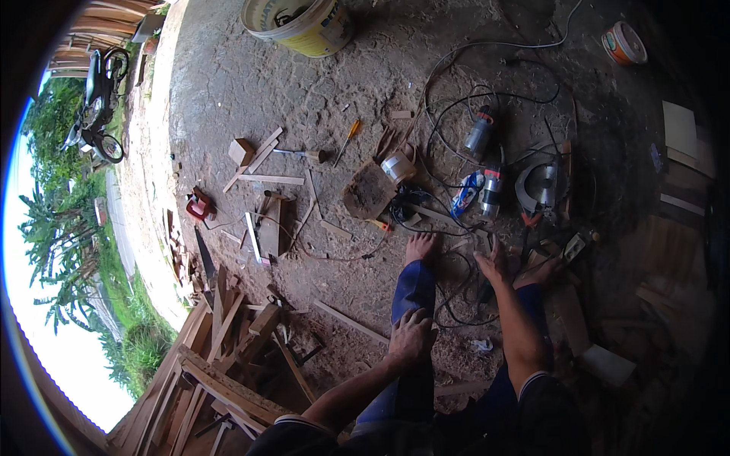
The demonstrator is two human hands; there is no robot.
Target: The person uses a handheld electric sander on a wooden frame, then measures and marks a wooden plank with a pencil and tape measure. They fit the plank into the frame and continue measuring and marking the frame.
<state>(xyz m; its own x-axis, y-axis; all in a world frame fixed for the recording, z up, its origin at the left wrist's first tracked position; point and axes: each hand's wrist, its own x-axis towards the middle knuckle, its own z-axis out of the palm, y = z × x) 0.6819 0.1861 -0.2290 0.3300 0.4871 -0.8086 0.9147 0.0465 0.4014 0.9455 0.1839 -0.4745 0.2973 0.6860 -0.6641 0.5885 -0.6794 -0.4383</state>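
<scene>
The left hand (411, 336) lies palm down, fingers curled loosely, on the knee of the blue trouser leg (414, 292), which stretches forward to a bare foot on the dusty ground. The right hand (494, 262) reaches out low, fingers spread, down among the tangle of thin black cables (456, 304) lying looped on the dirt just past the feet. Whether its fingers pinch a cable cannot be told; they sit right on the strands.

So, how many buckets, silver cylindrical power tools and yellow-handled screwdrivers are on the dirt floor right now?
Plastic buckets: 2, the large yellow-and-white plastic bucket and the small orange-and-white plastic bucket
Silver cylindrical power tools: 2
Yellow-handled screwdriver: 1
Total: 5
</scene>
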